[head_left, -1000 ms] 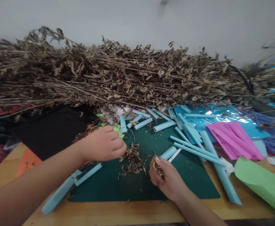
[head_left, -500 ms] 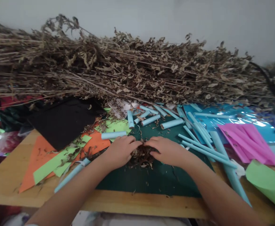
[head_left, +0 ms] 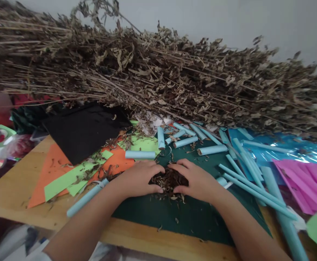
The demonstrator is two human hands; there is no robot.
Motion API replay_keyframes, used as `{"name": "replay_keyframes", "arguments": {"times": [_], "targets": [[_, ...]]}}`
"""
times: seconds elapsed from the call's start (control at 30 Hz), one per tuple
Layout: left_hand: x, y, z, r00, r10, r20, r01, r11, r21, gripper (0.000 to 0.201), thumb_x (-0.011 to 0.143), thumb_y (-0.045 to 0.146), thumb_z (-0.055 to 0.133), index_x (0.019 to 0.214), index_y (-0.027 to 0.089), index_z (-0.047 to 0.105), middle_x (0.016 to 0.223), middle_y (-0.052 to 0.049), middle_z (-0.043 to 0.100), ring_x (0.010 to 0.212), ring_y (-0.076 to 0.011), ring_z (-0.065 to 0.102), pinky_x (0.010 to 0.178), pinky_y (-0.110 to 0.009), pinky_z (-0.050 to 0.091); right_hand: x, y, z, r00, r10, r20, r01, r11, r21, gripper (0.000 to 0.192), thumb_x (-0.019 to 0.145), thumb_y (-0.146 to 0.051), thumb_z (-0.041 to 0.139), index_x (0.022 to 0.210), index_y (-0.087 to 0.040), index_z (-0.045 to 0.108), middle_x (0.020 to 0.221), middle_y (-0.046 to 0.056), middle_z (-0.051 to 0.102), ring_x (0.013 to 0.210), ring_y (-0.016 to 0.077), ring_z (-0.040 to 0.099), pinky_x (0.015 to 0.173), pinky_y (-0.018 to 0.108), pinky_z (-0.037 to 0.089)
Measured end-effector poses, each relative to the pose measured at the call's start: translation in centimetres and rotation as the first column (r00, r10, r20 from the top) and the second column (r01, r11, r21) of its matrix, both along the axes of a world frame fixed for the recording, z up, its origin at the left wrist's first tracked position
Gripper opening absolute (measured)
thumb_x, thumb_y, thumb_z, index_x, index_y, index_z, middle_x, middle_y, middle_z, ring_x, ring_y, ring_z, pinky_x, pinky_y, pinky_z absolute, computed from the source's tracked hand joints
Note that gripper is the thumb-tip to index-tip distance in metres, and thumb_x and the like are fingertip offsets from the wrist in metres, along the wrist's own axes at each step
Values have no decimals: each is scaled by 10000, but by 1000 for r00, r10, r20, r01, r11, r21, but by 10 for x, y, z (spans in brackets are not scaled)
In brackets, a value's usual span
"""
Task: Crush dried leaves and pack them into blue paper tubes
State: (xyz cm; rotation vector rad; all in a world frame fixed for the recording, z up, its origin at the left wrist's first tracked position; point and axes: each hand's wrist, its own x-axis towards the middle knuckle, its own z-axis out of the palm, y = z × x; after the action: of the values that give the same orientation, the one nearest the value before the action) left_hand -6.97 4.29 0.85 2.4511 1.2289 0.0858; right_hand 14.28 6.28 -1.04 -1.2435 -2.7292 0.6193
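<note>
A small heap of crumbled dried leaves lies on a dark green sheet in the middle of the table. My left hand curves around the heap's left side, its thumb and fingers spread apart. From the right, my right hand borders the same heap with fingers and thumb apart. Both hands touch the edges of the leaves, and dark crumbs show in the gap between them. Just behind my left hand lies a light blue paper tube.
A large bundle of dried stalks and leaves stretches across the back. Several blue paper tubes lie behind and right of my hands. Black sheet, orange paper and green strips are left; pink paper is right.
My hands have moved apart, opening their fingers and thumbs; before, their fingertips nearly met over the leaves. More of the heap shows now. The camera view has tilted and shifted slightly.
</note>
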Motion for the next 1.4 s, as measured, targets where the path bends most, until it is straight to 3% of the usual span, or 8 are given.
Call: {"name": "replay_keyframes", "arguments": {"times": [0.13,0.33,0.53,0.67,0.8,1.0,1.2,1.4], "targets": [[16,-2,-8,983,-108,-150,128,984,125,105,782,257,444,825,193,514,782,-27,552,760,-192,517,664,-321,400,-5,-5,-6,998,30,53,-35,995,91,516,664,-346,596,1139,-237,425,1025,75,483,898,233,468,738,368,389],[26,-3,-12,978,-124,-169,156,968,196,88,791,233,424,805,187,497,807,-29,550,743,-186,521,636,-315,424,-8,-6,-7,997,21,75,-26,997,66,293,734,-161,457,1024,-191,477,908,51,522,853,183,467,716,293,361],[21,-5,-10,973,-182,-141,207,961,183,100,769,249,461,853,199,483,821,-17,541,722,-176,516,618,-296,431,-8,-7,-6,996,-46,81,44,999,22,239,722,-85,375,905,-194,483,902,31,520,741,142,502,602,241,322],[23,-4,-11,974,-157,-162,188,963,194,64,757,180,430,791,197,481,820,-20,518,682,-161,514,552,-267,414,-7,-6,-10,988,-131,80,129,991,35,196,743,-104,373,899,-178,464,868,41,543,708,147,520,553,236,293],[23,-1,-14,983,-106,-153,138,965,222,73,744,195,436,680,184,470,722,-10,506,667,-160,503,574,-273,397,-7,-7,-10,976,-197,90,192,980,61,120,787,-261,412,854,-179,468,765,33,572,631,164,525,502,244,250],[21,1,-23,996,-12,89,-3,986,168,100,703,140,473,609,170,459,623,8,480,620,-126,460,582,-234,359,-8,-7,-8,974,-215,71,209,974,92,200,806,-343,381,882,-195,491,814,39,561,696,174,524,529,248,287],[21,-1,-23,897,56,439,-83,996,42,122,674,54,464,720,164,494,756,-11,508,717,-111,465,653,-196,376,-5,-6,-7,984,-161,-74,169,979,118,410,670,-166,449,1078,-195,450,1044,69,463,917,207,441,748,311,350],[22,-2,-21,851,149,504,-121,989,-88,255,650,36,450,850,181,511,782,-6,502,741,-116,469,681,-213,377,-4,-9,-3,984,-92,-152,113,983,142,357,644,-153,464,997,-191,497,1041,68,458,912,202,414,775,337,335]]}}
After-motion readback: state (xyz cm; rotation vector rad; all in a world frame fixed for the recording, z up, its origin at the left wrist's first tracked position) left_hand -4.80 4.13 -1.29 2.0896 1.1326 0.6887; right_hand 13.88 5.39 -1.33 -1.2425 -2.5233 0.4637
